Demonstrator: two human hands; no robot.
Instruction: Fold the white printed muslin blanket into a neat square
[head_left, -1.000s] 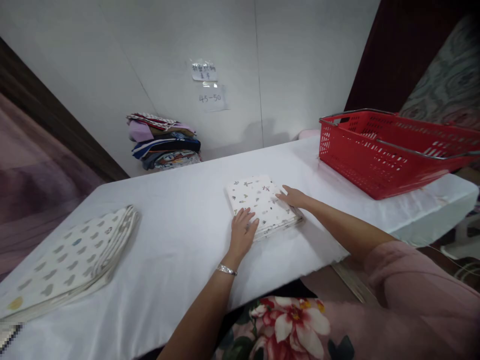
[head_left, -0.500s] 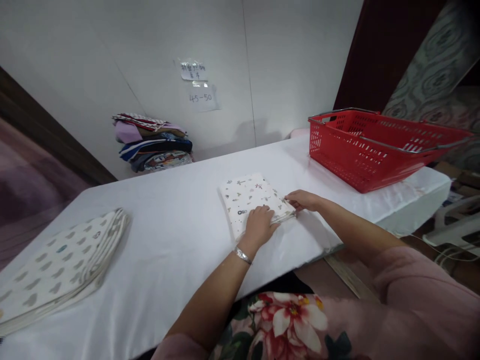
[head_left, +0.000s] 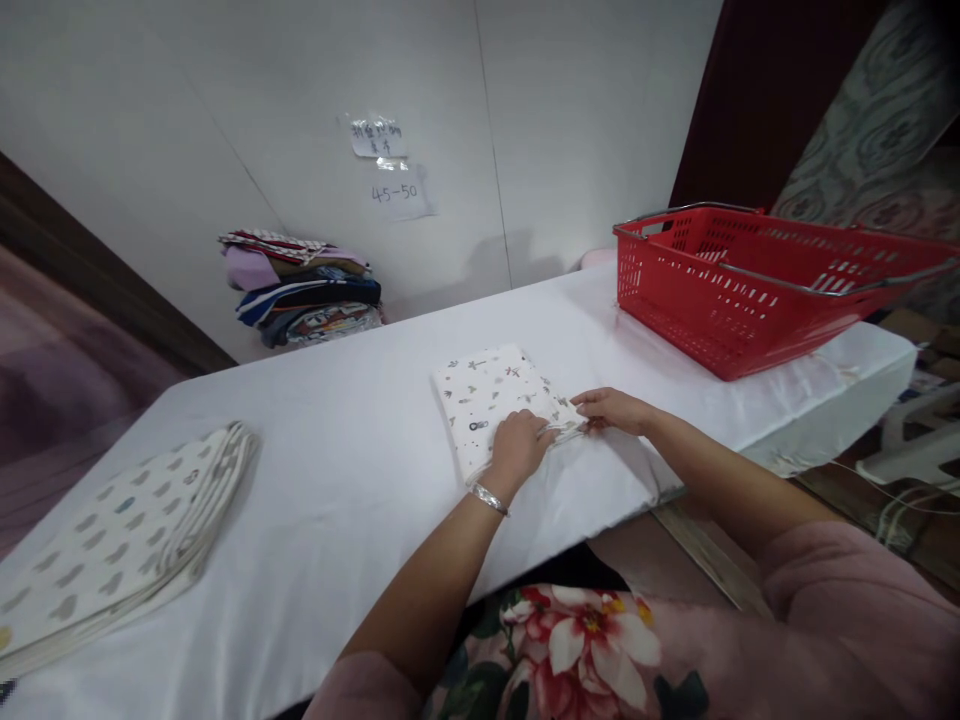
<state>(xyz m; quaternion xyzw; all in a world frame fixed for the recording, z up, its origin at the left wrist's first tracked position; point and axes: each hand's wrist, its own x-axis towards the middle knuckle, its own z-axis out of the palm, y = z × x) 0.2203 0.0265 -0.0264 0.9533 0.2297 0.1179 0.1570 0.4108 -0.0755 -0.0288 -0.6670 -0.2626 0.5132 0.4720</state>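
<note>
A small folded white cloth (head_left: 480, 390) with a scattered print of little motifs lies on the table in front of me. My left hand (head_left: 519, 445) is on its near edge, fingers curled over the top and thumb at the edge layers. At the right corner, my right hand (head_left: 613, 411) pinches the cloth between thumb and fingers. Part of the near edge is hidden under my left hand. A larger folded white cloth (head_left: 124, 540) with grey heart-like shapes rests at the left, apart from both hands.
A red shopping basket (head_left: 675, 300) with metal handles stands at the right end of the white-covered table (head_left: 352, 480). A stack of folded fabrics (head_left: 304, 290) sits beyond the far edge by the wall. Paper signs (head_left: 394, 193) hang above. White plastic furniture (head_left: 915, 445) is at the far right.
My left fingers have curled more at the cloth's near edge, which looks slightly lifted and bunched. My right hand keeps its pinch on the corner. The view has shifted slightly.
</note>
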